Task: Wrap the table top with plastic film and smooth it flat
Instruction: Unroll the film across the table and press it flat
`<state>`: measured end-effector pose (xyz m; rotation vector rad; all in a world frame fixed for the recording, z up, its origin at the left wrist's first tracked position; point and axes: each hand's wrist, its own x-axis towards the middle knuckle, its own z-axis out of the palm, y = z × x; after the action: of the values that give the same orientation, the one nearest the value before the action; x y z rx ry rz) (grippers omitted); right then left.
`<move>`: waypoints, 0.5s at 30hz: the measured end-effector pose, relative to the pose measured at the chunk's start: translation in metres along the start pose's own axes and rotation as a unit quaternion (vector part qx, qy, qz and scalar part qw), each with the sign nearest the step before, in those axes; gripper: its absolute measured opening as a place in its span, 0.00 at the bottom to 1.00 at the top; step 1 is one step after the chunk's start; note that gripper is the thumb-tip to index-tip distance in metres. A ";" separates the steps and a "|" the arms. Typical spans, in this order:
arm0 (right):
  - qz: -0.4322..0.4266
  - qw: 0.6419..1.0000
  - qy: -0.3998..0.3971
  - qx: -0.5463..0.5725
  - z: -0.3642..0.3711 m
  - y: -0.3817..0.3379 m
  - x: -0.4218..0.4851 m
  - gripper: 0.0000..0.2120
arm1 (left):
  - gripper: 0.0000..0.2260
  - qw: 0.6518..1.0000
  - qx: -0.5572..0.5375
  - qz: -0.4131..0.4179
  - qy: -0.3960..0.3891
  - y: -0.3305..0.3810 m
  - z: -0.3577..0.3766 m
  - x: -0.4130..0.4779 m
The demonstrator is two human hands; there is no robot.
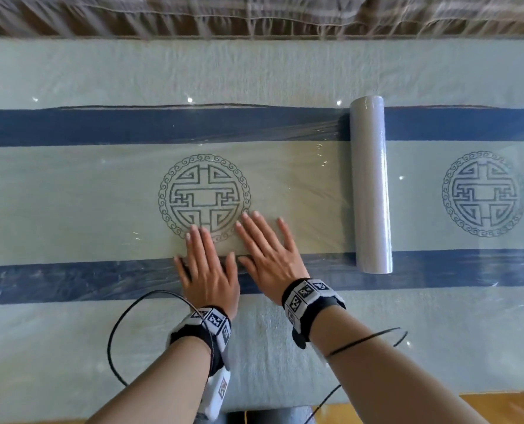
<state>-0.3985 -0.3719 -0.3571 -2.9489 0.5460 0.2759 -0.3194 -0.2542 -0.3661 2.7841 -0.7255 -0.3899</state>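
The table top (71, 332) wears a pale green cloth with two dark blue stripes and round emblems. A clear plastic film (300, 191) lies stretched over the middle strip, running left from a grey roll (370, 185) that lies across the table. My left hand (207, 267) and my right hand (269, 258) press flat on the film side by side, fingers straight and spread, just below the middle emblem (204, 197). The roll lies about a hand's width to the right of my right hand, untouched.
A second emblem (482, 194) shows on the cloth right of the roll. Beyond the table's far edge hangs wrinkled film over brown wood (254, 16). Black cables (116, 332) loop from my wristbands near the front edge. Wooden floor (499, 408) lies at bottom right.
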 end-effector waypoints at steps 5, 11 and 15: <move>-0.015 1.000 -0.010 0.001 -0.004 0.015 -0.012 0.29 | 0.29 0.999 -0.017 -0.028 0.012 0.024 0.003 -0.013; 0.079 0.995 0.038 0.038 -0.032 0.037 0.017 0.30 | 0.27 0.992 -0.025 0.123 -0.004 0.064 -0.011 0.045; 0.280 0.946 0.075 0.145 -0.059 0.098 0.052 0.32 | 0.27 0.985 -0.011 0.174 0.015 0.092 -0.023 0.115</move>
<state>-0.3772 -0.4898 -0.3191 -2.4839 1.3206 0.0140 -0.2561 -0.3865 -0.3395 2.5661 -1.1646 -0.2829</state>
